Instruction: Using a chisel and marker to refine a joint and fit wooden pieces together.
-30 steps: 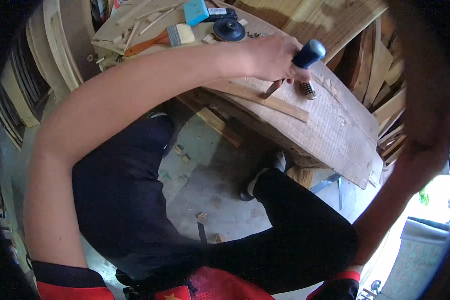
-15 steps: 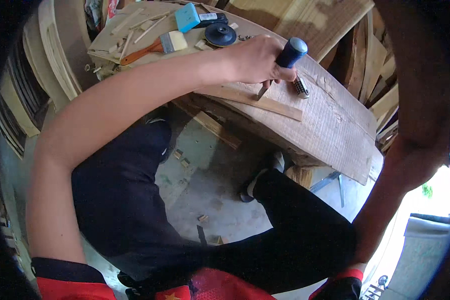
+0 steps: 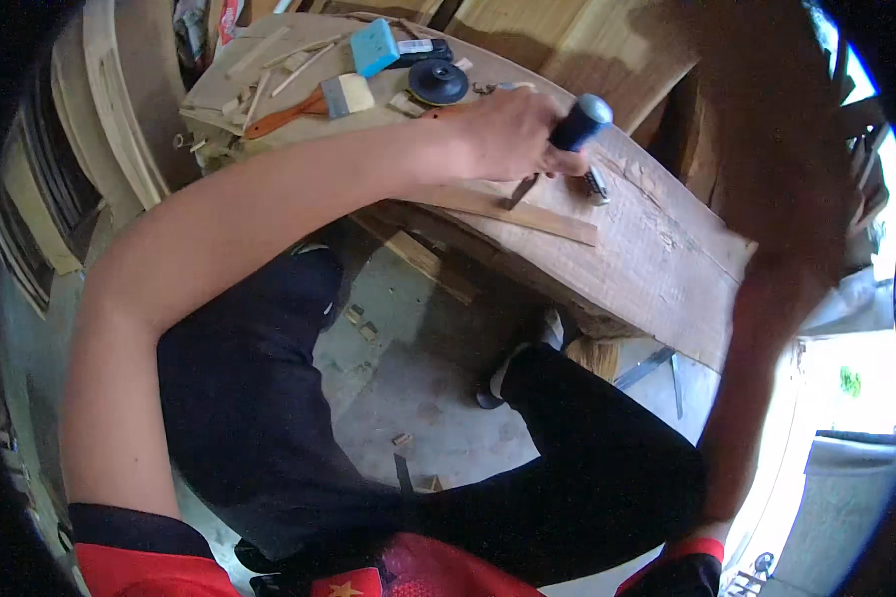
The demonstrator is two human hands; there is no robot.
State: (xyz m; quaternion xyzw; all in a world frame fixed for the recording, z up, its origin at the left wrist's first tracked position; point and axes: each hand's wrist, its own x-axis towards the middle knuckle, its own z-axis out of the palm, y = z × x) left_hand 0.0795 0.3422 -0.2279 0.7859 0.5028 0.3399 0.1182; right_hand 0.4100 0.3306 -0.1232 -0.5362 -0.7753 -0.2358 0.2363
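Observation:
My left hand (image 3: 513, 134) is wrapped round the blue handle of a chisel (image 3: 584, 117). The blade tilts down, its tip on a thin wooden strip (image 3: 558, 223) that lies along the near edge of a thick wooden slab (image 3: 667, 269). Right beside the chisel, partly covered by my hand, rests a small metal and black tool (image 3: 595, 186) whose kind I cannot make out. My right arm is raised along the right side, dark and smeared by motion; its hand does not show.
Further left on the bench lie a brush (image 3: 343, 97), a round black pad (image 3: 438, 82), a light-blue block (image 3: 373, 48) and thin wood scraps (image 3: 289, 68). Boards (image 3: 538, 40) stand behind. Under the slab are my legs and small wood bits (image 3: 401, 439) on the floor.
My raised right arm has swung inward to the left and now covers more of the slab's right end. The left hand and chisel have shifted only slightly, the handle a little lower.

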